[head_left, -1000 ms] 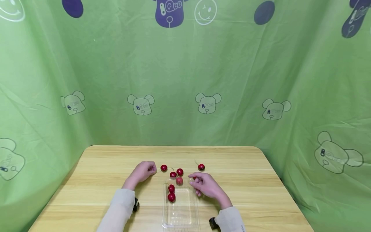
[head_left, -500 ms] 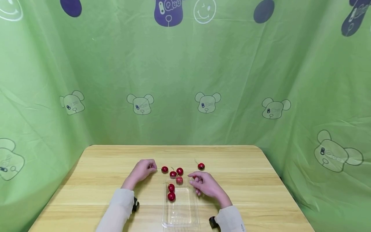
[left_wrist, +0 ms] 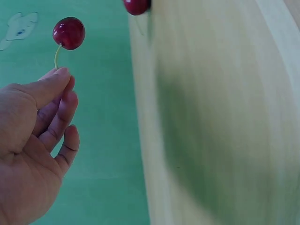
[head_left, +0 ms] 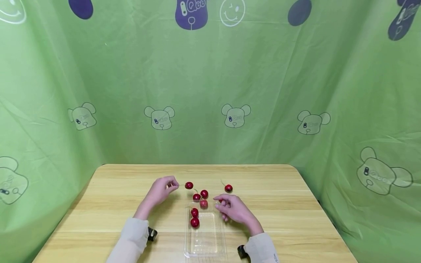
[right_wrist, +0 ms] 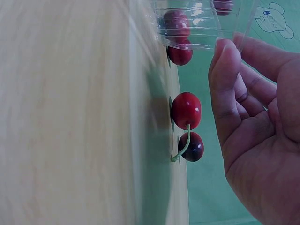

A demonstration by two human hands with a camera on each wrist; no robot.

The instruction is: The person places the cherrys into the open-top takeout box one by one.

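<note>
Cherry (head_left: 189, 185) dangling by its stem, pinched between thumb and forefinger of left hand (head_left: 161, 191), lifted clear of the wooden table (head_left: 283, 204). Just past it, a little cluster of cherries (head_left: 200, 195) at the far end of the clear plastic tray (head_left: 205, 244), two more cherries (head_left: 194, 218) sitting inside. Right hand (head_left: 233, 210) resting beside the tray, fingers loosely curled, gripping nothing. One lone cherry (head_left: 228, 188) a bit beyond that hand. Green bear-print cloth (head_left: 230, 91) all around.

The right hand (right_wrist: 262, 136) hovers with loosely curled fingers beside two cherries (right_wrist: 186, 110) (touching each other) on the counter (right_wrist: 70, 117); a clear tray (right_wrist: 197, 28) holds more cherries.
</note>
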